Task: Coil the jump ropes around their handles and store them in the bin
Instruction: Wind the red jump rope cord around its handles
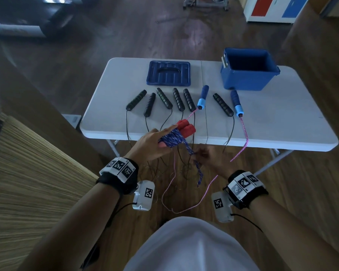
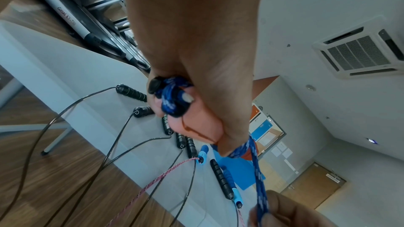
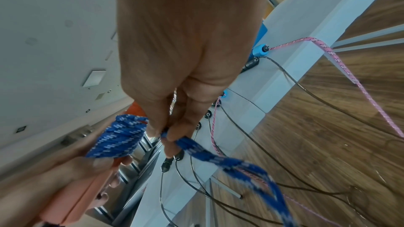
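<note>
My left hand (image 1: 152,142) grips blocky red handles (image 1: 186,128), braided blue rope (image 1: 171,138) coiled round | my right hand (image 1: 209,160) pinches the rope's slack tail.

Table (image 1: 282,132) ahead of the person. Bin (image 1: 250,75) at far right corner, lid (image 1: 168,73) flat to its left at the far edge. Row of handles (image 1: 179,100) nearer, left to right across the middle; their ropes (image 1: 231,132) hang over the near edge to the floor (image 1: 311,192).

White folding table (image 1: 272,132), blue bin (image 1: 249,79), blue lid (image 1: 168,73), black handles (image 1: 177,99), blue handles (image 1: 203,96)
</note>
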